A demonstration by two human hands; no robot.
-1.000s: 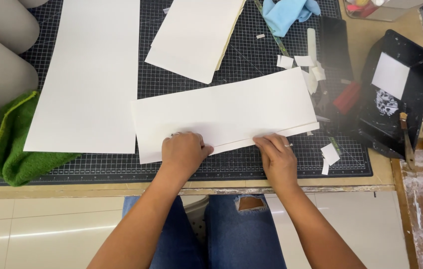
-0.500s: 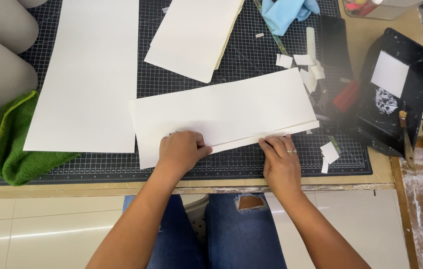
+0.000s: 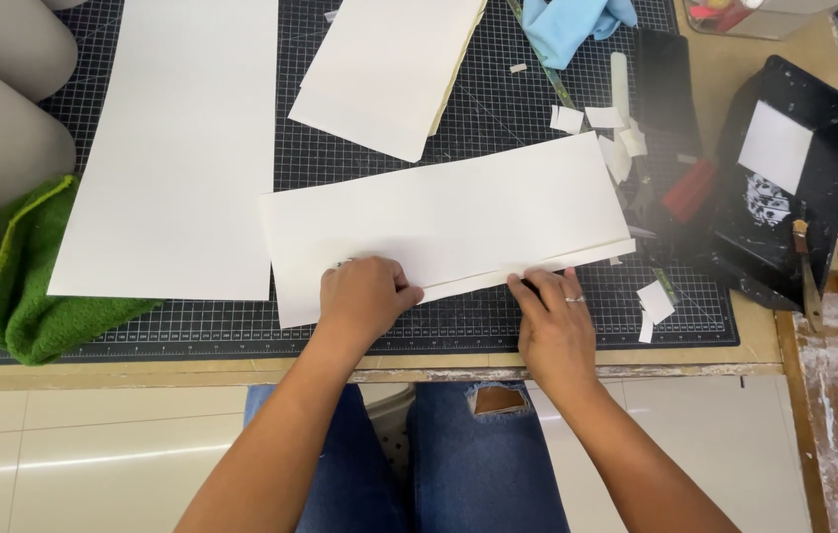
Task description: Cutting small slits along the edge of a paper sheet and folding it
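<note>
A long white paper sheet [image 3: 448, 217] lies folded on the black cutting mat [image 3: 498, 109], its lower layer sticking out along the near edge. My left hand [image 3: 364, 296] presses on the sheet's near edge at the left, fingers curled onto the paper. My right hand [image 3: 555, 326], with a ring on one finger, rests at the sheet's near edge further right, fingertips touching the protruding layer. Neither hand lifts the paper off the mat.
A large white sheet [image 3: 177, 138] lies at the left, a stack of cream sheets [image 3: 389, 69] behind. A green cloth [image 3: 29, 286] sits at the left edge, paper scraps [image 3: 616, 133] and a black tray [image 3: 784, 188] at the right, a blue cloth [image 3: 572, 25] at the back.
The folded sheet has shifted slightly left and its right end has tilted up a little. Both hands stayed on its near edge, the right one sliding a bit to the right.
</note>
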